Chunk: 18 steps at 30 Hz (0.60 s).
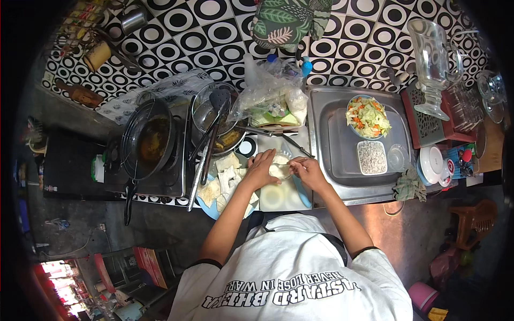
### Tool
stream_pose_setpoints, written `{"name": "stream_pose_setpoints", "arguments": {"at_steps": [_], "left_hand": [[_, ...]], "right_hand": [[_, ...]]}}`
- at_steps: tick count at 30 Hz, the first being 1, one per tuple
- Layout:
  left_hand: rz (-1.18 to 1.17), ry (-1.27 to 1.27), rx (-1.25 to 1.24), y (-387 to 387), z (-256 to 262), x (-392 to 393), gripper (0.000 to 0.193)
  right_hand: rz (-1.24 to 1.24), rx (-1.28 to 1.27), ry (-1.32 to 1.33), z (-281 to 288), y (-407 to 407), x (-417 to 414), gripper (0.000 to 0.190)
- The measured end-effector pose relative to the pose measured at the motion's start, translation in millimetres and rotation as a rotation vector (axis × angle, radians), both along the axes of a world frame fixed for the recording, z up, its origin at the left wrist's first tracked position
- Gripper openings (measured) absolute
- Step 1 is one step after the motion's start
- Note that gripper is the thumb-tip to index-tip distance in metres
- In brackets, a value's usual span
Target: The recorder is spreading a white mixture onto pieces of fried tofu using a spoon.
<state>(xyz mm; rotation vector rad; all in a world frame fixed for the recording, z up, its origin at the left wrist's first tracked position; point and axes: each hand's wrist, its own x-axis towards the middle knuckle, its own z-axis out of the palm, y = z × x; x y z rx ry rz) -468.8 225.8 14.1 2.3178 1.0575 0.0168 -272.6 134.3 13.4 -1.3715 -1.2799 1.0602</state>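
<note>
My left hand (261, 170) steadies the left side of a small clear bowl (280, 167) with a whitish content. At the bowl's right rim, my right hand (306, 170) pinches a thin utensil, perhaps a spoon, whose end reaches into the bowl. The bowl stands on a pale board (277, 198) on the tiled counter. A knife with a light-blue handle (302, 193) lies on the board, beneath my right wrist. Left of the board, partly behind my left forearm, a light-blue plate (209, 208) bears several flat, pale, folded pieces of food (227, 178).
A wok (148, 138) sits on the stove at left, beside a pan with a strainer (213, 108) and long utensils. Plastic bags (277, 96) stand behind the board. The steel sink (329, 160) at right holds a bowl of cut vegetables (368, 117) and a white container (372, 157).
</note>
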Motion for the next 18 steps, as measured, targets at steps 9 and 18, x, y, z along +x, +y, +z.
{"name": "stream_pose_setpoints", "arguments": {"at_steps": [9, 18], "left_hand": [[-0.208, 0.207, -0.083, 20, 14, 5, 0.113], [0.141, 0.169, -0.157, -19, 14, 3, 0.129]], "right_hand": [[-0.054, -0.047, 0.023, 17, 4, 23, 0.019], [-0.016, -0.143, 0.207, -12, -6, -5, 0.022]]}}
